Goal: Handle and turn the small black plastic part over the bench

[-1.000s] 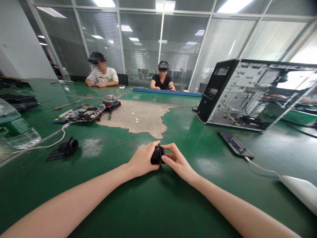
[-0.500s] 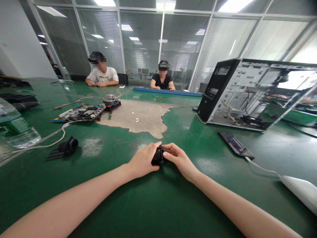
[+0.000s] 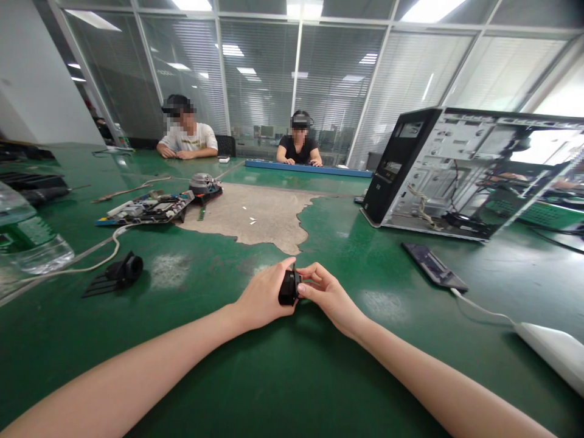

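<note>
A small black plastic part [image 3: 288, 288] is held between both hands just above the green table [image 3: 292, 377]; its exact kind cannot be made out. My left hand [image 3: 262, 293] wraps around its left side, with the thumb and fingers closed on it. From the right, my right hand [image 3: 329, 297] pinches the part's thin flange-like edge between thumb and fingertips. The fingers hide much of the part's far side. Further left lies another black plastic piece [image 3: 121, 272] with a round socket and flat slats, apart from both hands.
An open computer case [image 3: 401, 164] stands at the right. Near it lie a phone [image 3: 433, 266] and a white power bank [image 3: 550, 347], joined by a cable. A circuit board [image 3: 146, 208], a heatsink fan [image 3: 204, 184] and a water bottle [image 3: 34, 234] are on the left. Two people sit opposite.
The black part has turned slightly in my hands, showing more of its front face. My right fingertips have shifted a little to the left with it.
</note>
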The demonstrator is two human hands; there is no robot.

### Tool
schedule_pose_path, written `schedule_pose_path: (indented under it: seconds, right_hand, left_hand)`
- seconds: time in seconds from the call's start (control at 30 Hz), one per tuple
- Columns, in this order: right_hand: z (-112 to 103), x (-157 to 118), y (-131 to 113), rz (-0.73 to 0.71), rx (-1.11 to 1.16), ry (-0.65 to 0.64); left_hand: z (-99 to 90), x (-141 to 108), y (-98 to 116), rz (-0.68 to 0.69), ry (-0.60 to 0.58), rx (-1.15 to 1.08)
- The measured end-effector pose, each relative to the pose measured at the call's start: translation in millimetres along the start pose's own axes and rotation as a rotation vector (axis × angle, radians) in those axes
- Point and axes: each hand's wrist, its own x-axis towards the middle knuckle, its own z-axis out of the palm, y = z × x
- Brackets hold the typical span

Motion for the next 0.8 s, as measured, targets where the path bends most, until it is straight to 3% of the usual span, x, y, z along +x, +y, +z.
schedule_pose_path:
  seconds: [0.33,0.63,0.8]
  right_hand:
    - [2.7,4.2,1.2,-0.021,-0.079,0.052]
    - [2.4,6.7,4.6,-0.058,-0.110,0.031]
    - [3.8,4.8,5.0,-0.073,-0.147,0.033]
  left_hand:
    - [-5.3,4.2,2.2,-0.068,-0.092,-0.155]
    - [-0.3,6.3,-3.8,-0.009,0.011,-0.146]
    - [1.0,6.2,-4.0,-0.006,0.010,-0.091]
